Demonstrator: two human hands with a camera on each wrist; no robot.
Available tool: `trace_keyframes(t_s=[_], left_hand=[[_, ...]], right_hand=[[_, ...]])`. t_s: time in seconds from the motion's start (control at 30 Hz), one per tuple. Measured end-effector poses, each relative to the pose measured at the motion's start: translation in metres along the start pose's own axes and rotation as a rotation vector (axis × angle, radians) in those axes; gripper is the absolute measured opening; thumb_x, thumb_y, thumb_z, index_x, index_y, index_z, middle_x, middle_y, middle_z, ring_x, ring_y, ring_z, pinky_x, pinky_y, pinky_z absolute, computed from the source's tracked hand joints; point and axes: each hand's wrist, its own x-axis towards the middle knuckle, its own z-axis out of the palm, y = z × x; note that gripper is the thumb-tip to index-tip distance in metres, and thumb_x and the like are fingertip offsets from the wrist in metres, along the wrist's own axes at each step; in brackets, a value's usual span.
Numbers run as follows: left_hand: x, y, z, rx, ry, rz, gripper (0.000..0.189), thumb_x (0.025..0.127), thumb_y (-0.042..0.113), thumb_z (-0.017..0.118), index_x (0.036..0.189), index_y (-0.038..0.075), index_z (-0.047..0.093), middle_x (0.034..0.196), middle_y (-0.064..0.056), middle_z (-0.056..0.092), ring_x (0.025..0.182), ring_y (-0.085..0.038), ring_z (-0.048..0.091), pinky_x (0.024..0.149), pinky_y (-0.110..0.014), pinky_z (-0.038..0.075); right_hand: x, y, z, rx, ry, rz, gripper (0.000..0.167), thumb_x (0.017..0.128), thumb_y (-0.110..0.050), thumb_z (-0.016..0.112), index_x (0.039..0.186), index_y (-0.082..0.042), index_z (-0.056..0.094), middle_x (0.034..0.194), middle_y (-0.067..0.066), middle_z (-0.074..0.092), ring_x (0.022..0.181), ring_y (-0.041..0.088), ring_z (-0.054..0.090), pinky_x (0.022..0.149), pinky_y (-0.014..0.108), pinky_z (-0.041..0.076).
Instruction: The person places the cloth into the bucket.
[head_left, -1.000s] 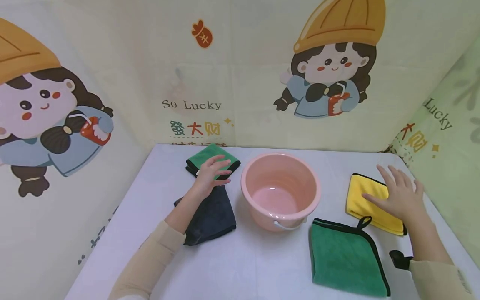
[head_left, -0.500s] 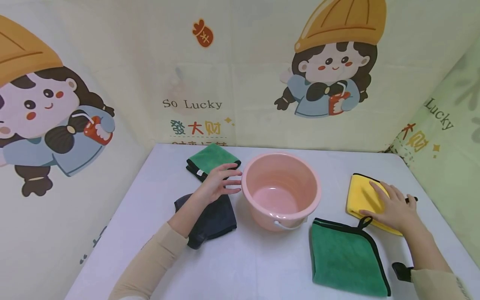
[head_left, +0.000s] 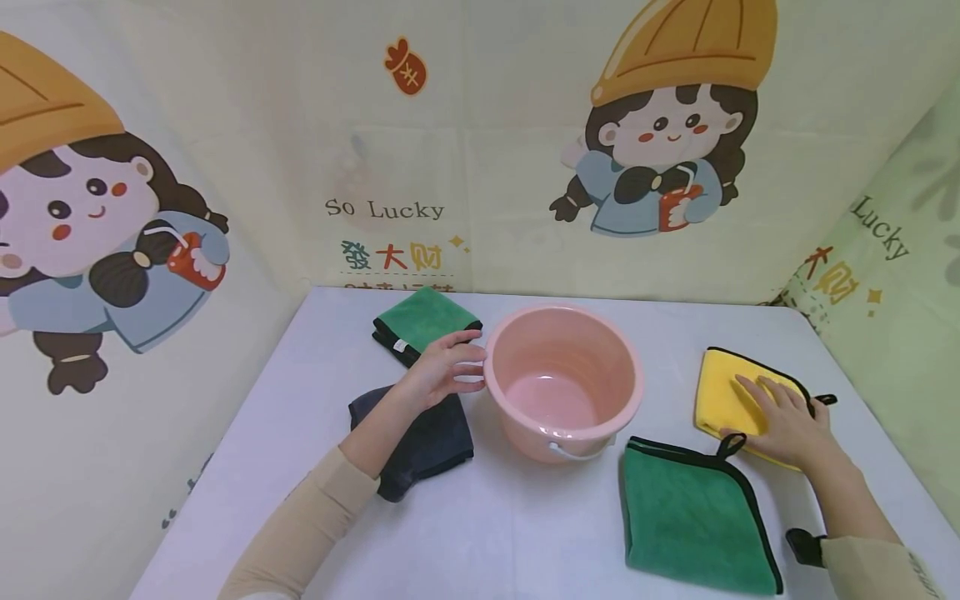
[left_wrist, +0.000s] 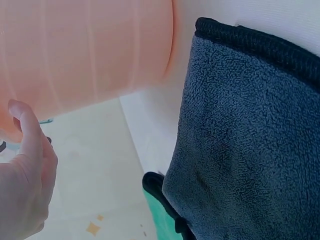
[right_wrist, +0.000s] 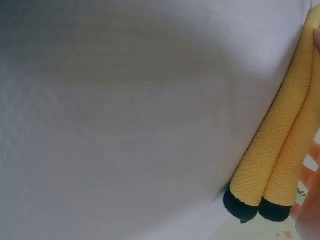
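The left hand [head_left: 441, 372] is at the left side of a pink bucket [head_left: 562, 446], its fingers reaching to the rim. In the left wrist view the thumb [left_wrist: 31, 125] lies against the bucket's wall, the fingers loosely extended. Toward the right of the table, the right hand [head_left: 787, 425] rests on a folded yellow towel [head_left: 723, 387] with black edging, fingers spread over its top. The right wrist view shows the towel's folded edge [right_wrist: 272, 165] and only slivers of the hand. The thumb's hold on that edge is mostly hidden.
A green towel [head_left: 697, 517] with a black loop lies before the yellow one. Left of the bucket, a dark grey towel [head_left: 435, 442] lies under the left forearm, with another green towel [head_left: 427, 317] behind. All sit on a white table [head_left: 487, 533] against a printed backdrop [head_left: 510, 167].
The left hand has moved right and slightly down to the bucket's rim. The right hand has come down from above the yellow towel onto it. The bucket and towels stay practically in place.
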Motion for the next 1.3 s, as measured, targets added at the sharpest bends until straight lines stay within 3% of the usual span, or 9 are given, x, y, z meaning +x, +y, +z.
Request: trace_keyframes(t_s=[0.2, 0.47, 0.77, 1.03, 1.3], left_hand=[[0.001, -0.001, 0.0, 0.014, -0.006, 0.012, 0.046, 0.085, 0.012, 0.061, 0.129, 0.014, 0.048, 0.111, -0.012, 0.057, 0.098, -0.03, 0.058, 0.081, -0.043, 0.051], [0.001, 0.001, 0.0, 0.037, -0.037, 0.022, 0.046, 0.085, 0.011, 0.06, 0.13, 0.011, 0.048, 0.102, -0.008, 0.059, 0.087, -0.022, 0.06, 0.08, -0.043, 0.051], [-0.001, 0.003, 0.001, 0.051, -0.054, 0.019, 0.044, 0.086, 0.011, 0.06, 0.129, 0.013, 0.05, 0.106, -0.009, 0.058, 0.088, -0.022, 0.059, 0.08, -0.041, 0.052], [-0.001, 0.005, 0.002, 0.075, -0.05, 0.015, 0.044, 0.086, 0.01, 0.059, 0.129, 0.012, 0.05, 0.1, -0.008, 0.059, 0.086, -0.021, 0.06, 0.078, -0.039, 0.053], [-0.001, 0.005, 0.002, 0.102, -0.045, 0.017, 0.043, 0.086, 0.01, 0.059, 0.128, 0.012, 0.051, 0.101, -0.008, 0.06, 0.085, -0.021, 0.061, 0.086, -0.048, 0.047]], right_hand=[[0.001, 0.0, 0.001, 0.001, -0.044, 0.023, 0.089, 0.076, -0.063, 0.056, 0.141, -0.011, 0.024, 0.128, 0.033, 0.028, 0.114, 0.053, 0.023, 0.085, 0.074, 0.01], [0.006, -0.002, 0.001, -0.009, -0.031, -0.001, 0.077, 0.079, -0.059, 0.056, 0.13, -0.005, 0.035, 0.123, 0.032, 0.033, 0.108, 0.054, 0.028, 0.087, 0.072, 0.011], [0.012, 0.001, 0.003, -0.032, -0.035, -0.014, 0.062, 0.086, -0.047, 0.053, 0.125, -0.002, 0.036, 0.119, 0.031, 0.035, 0.105, 0.054, 0.03, 0.083, 0.071, 0.016], [0.012, -0.001, 0.003, -0.017, -0.037, -0.021, 0.049, 0.088, -0.028, 0.054, 0.124, 0.0, 0.037, 0.114, 0.03, 0.038, 0.101, 0.054, 0.031, 0.082, 0.07, 0.017], [0.013, 0.002, 0.006, -0.046, 0.002, -0.049, 0.042, 0.086, -0.02, 0.056, 0.12, -0.003, 0.041, 0.106, 0.025, 0.041, 0.096, 0.05, 0.036, 0.081, 0.067, 0.019]])
